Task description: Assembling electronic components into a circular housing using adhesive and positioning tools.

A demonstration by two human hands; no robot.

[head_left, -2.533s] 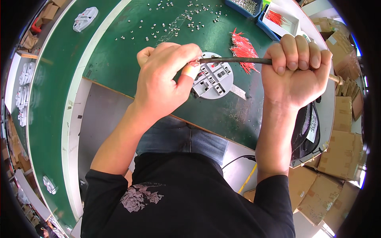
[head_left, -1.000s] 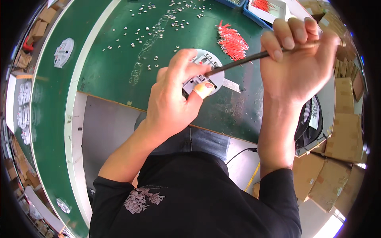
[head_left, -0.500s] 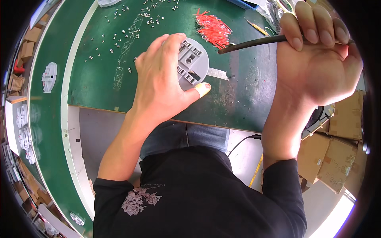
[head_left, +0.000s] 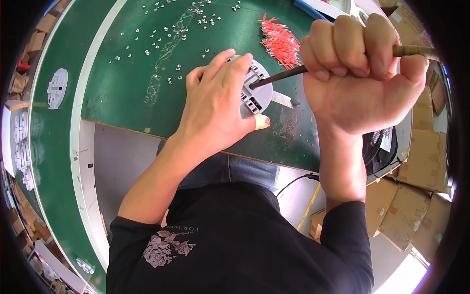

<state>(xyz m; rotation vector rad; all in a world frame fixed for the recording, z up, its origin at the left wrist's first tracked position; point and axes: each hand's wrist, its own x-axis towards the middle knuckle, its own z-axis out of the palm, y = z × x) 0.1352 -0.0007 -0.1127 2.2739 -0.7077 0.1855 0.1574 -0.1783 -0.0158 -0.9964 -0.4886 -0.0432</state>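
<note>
A round grey plastic part (head_left: 265,94) with black slots and a central hole lies on the green table (head_left: 147,105). My left hand (head_left: 210,105) grips it from its left side, thumb at the near edge; a yellow wrap covers the thumb tip. Closed around a long dark rod-shaped tool (head_left: 284,75), my right hand (head_left: 360,88) is raised with the palm side showing. The rod slants down leftward, its tip at the central hole. How deep the tip sits cannot be made out. A pale flat strip (head_left: 282,99) sticks out beside the grey part.
Small metal pieces, likely screws or nuts (head_left: 169,36), are scattered at the back left. A pile of red wires (head_left: 281,43) lies behind the grey part. Another grey round part (head_left: 58,88) rests on the green strip at left. Cardboard boxes (head_left: 421,159) stand at right.
My right hand has moved left, bringing the rod's tip from beyond the grey part's right edge to its central hole. The fingers have turned and curled tighter around the rod.
</note>
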